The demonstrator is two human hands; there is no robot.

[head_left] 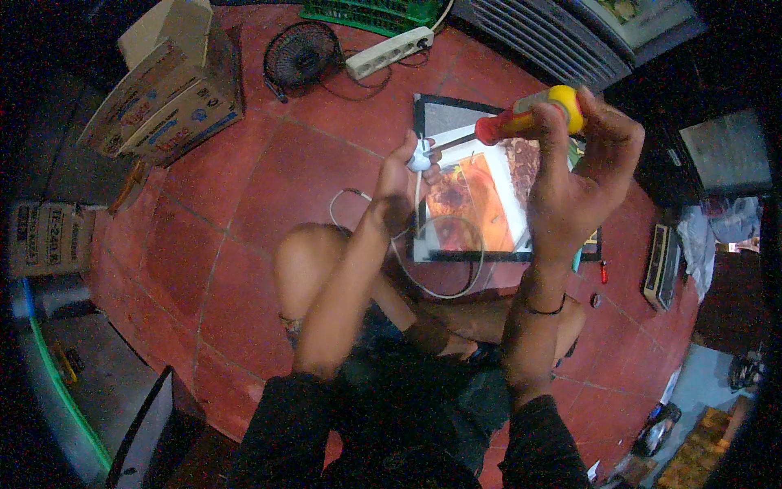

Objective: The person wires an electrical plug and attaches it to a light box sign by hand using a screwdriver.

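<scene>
In the middle of the view my left hand is closed around a small white plug, thumb on one side and fingertips on the other. A thin white cable hangs from that side and loops in front of my lap. My right hand grips a screwdriver with a red and yellow handle, its yellow end between thumb and fingers. The shaft points left, with its tip at the plug; whether it sits in a screw is too small to tell.
Under my hands lies a dark-framed board with food pictures on the red tiled floor. Beyond are a small black fan, a power strip and a green crate. A cardboard box stands left; a small red tool lies right.
</scene>
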